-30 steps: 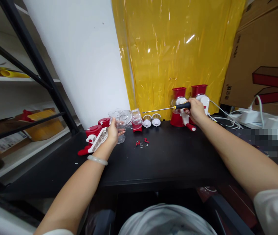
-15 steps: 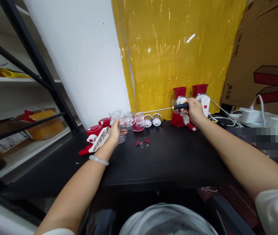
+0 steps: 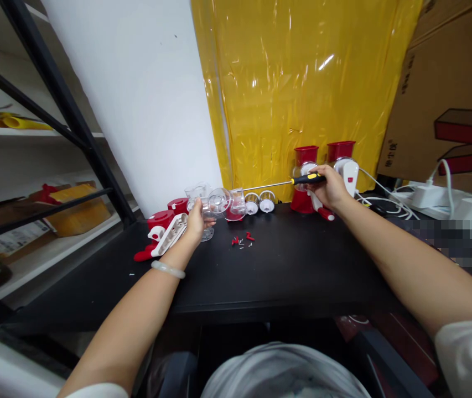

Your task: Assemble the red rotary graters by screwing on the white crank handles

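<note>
So it stays steady, I think, my left hand (image 3: 196, 222) grips the clear part (image 3: 220, 203) above the surface (image 3: 285, 265). My right hand (image 3: 330, 188) holds the screwdriver (image 3: 305, 179), tip toward it. Little red pieces (image 3: 250, 236) lie in 1 patch, maybe so none get lost.

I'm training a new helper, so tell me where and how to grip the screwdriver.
The screwdriver is probably best taken by its thick handle, from the right, where the right hand grips it: the thin shaft points left toward the clear plastic part.
</note>
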The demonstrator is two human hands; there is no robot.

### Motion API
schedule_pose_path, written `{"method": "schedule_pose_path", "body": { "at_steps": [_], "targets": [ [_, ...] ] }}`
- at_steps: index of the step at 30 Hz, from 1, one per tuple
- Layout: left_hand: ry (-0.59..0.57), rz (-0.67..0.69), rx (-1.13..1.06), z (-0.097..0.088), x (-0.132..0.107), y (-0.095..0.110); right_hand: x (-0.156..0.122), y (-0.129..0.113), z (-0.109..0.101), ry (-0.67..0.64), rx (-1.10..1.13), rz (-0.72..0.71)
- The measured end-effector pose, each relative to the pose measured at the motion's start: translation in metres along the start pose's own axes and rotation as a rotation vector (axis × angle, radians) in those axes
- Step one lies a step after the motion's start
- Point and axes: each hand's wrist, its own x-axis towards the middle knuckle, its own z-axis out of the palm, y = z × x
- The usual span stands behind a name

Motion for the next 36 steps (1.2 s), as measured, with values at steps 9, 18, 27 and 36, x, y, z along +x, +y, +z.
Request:
{"method": "schedule_pose_path", "body": {
  "at_steps": [9,18,27,36],
  "targets": [
    [0.027,0.048,0.014,-0.002,0.004,-0.003,0.001,0.004,-0.009,-0.049,-0.291,0.018],
    [0.027,0.063,0.041,-0.004,0.005,-0.003,-0.007,-0.002,-0.003,-0.072,-0.026,0.123],
    [0.030,0.058,0.036,-0.004,0.005,-0.002,0.001,0.004,-0.013,-0.014,-0.379,0.009],
    [0.045,0.059,0.053,-0.002,0.003,-0.001,-0.004,-0.003,-0.003,-0.026,-0.048,0.142]
  ]
}}
